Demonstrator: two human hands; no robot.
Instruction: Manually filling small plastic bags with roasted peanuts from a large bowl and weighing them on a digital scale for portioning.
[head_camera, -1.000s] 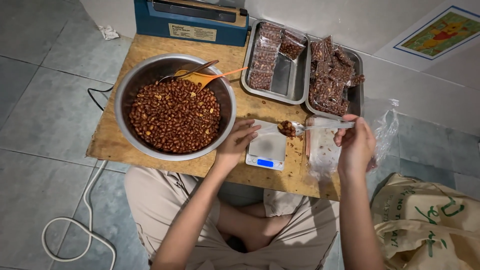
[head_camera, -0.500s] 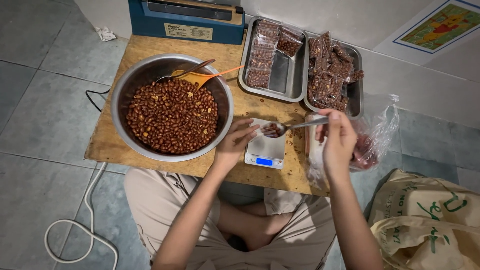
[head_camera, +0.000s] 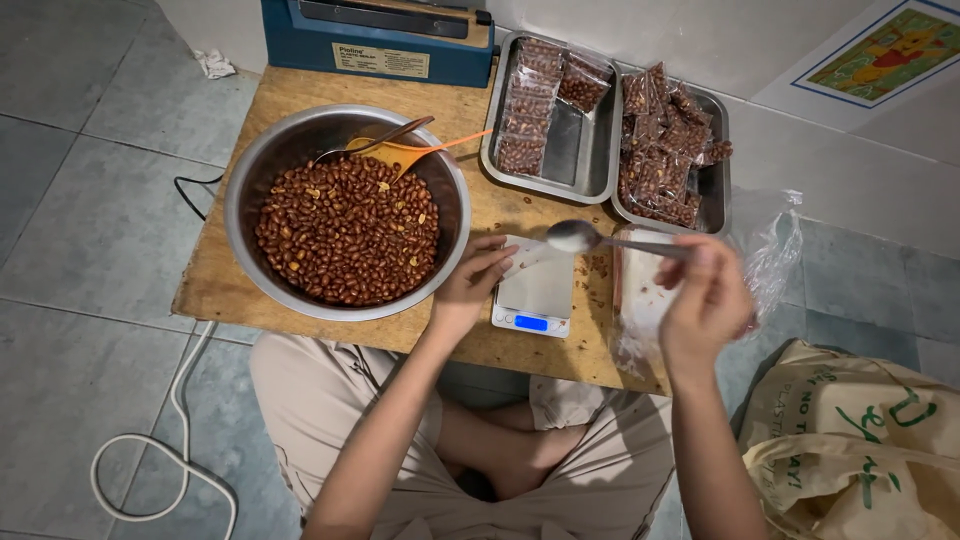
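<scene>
Both hands are seen near the middle of the frame, above a small digital scale (head_camera: 535, 295) on a wooden board (head_camera: 300, 95). Right of centre, the right hand (head_camera: 705, 300) is closed around the handle of a metal spoon (head_camera: 575, 237), whose bowl is held over the scale and appears empty. Just left of the scale, the left hand (head_camera: 470, 285) is partly curled, its fingertips pinching the edge of a small clear bag (head_camera: 525, 258) that sits on the scale; whether nuts are already inside cannot be told.

As for progress, a fair share looks done: two metal trays (head_camera: 600, 150) at the upper right are loaded with many filled packets (head_camera: 655, 165), though bare metal is left in the nearer tray. Much is judged to remain, since the large steel bowl (head_camera: 240, 210) at the left is heaped with roasted peanuts (head_camera: 345, 235), and a stack of empty bags (head_camera: 640, 300) lies beside the scale.
</scene>
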